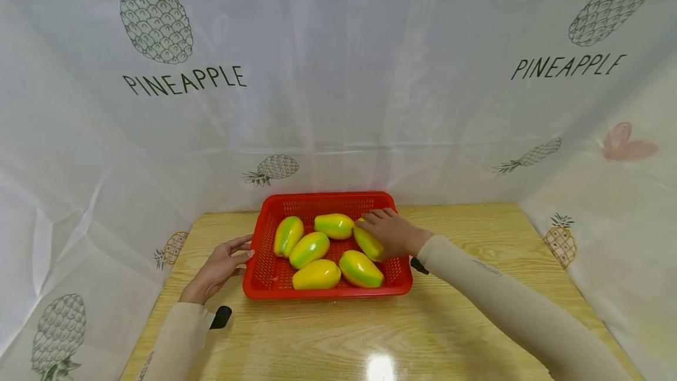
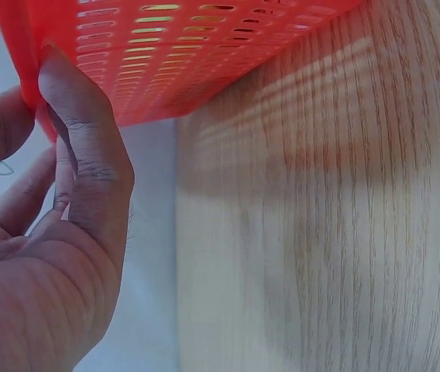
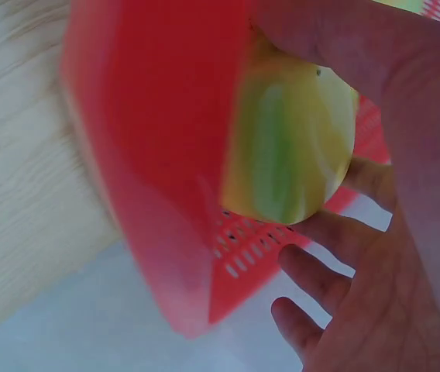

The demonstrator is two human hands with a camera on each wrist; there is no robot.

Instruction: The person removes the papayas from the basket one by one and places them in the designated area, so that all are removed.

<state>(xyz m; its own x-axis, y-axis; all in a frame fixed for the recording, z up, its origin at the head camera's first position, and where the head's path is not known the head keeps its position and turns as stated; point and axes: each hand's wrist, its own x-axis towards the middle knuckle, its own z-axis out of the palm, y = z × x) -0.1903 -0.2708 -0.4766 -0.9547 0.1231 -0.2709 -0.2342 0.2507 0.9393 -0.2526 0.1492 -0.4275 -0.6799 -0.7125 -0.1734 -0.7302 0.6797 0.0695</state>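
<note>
One left hand (image 1: 218,266) pinches one red basket (image 1: 328,293) by its nine o'clock rim; inside lie five loose yellow-green fruits (image 1: 309,250); at three o'clock, one right hand (image 1: 392,233), partly spread, grips a sixth fruit (image 1: 368,245).

And you're in a curtained-off booth (image 1: 63,134) here: white sheeting (image 1: 338,93) rises right behind the far edge of the wooden table (image 1: 296,337), turns at both far corners, runs down along the left and right edges. Look at that print, pineapple drawings (image 1: 156,23) and dark lettering (image 1: 185,82)! Home or workshop beyond, you can't tell.
</note>
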